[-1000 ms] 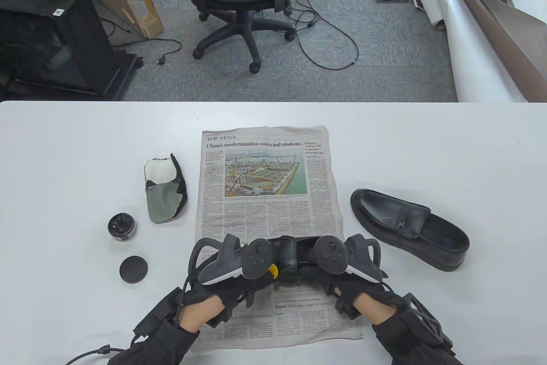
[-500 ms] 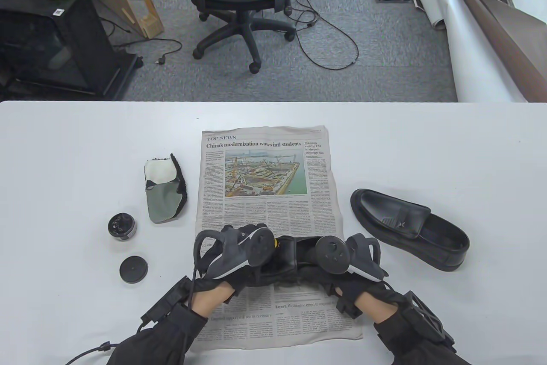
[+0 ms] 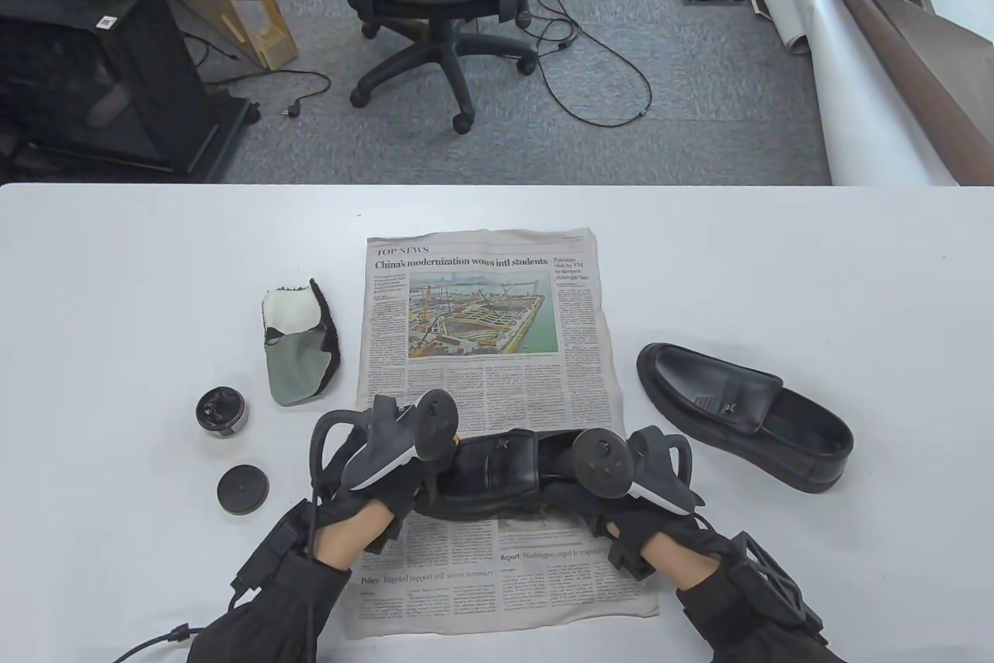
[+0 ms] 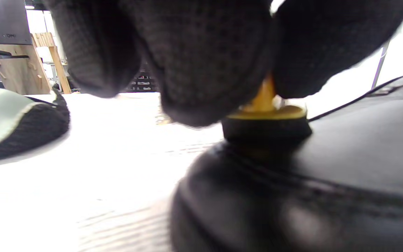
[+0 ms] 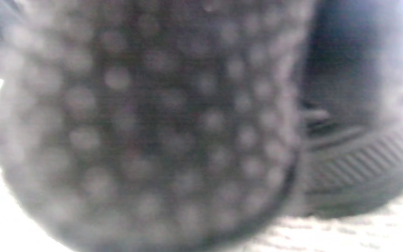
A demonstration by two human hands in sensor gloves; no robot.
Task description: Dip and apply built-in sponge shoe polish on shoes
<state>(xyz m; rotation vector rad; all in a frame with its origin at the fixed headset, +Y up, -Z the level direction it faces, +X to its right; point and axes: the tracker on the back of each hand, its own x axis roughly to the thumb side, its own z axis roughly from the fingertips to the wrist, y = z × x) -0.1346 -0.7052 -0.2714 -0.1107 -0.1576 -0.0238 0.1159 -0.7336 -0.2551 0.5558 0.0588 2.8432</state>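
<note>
Two shoes: one black loafer (image 3: 497,473) lies on its side on the newspaper (image 3: 481,352) between both hands; the second loafer (image 3: 742,414) rests on the bare table (image 3: 815,267), just right of the paper.
Table view, left hand (image 3: 388,473): over the toe end of the near loafer, a speck of yellow showing beside its tracker; the grip itself is hidden here.
Table view, right hand (image 3: 621,484): at the heel end of the same loafer; its fingers are covered by the tracker.
Table view, polish tin (image 3: 221,411): open, near the left hand; its lid (image 3: 242,489) lies apart, just below it; a buffing mitt (image 3: 299,345) lies beside the paper's left edge.
Left wrist view, sponge applicator (image 4: 266,120): gloved fingertips (image 4: 205,70) pinch its yellow stem; the black sponge disc presses onto the toe leather (image 4: 292,196).
Right wrist view, grip: a blurred dotted glove surface (image 5: 145,133) fills the frame, with the ribbed sole edge (image 5: 359,171) beside it; whether the fingers curl round the shoe I cannot tell.
Handling, loafer: likely moderate in weight, with smooth leather that turns slippery under polish; best steadied at the stiff heel and sole.
Handling, applicator: likely light, its sponge soft; held by the stem, with gentle pressure.
</note>
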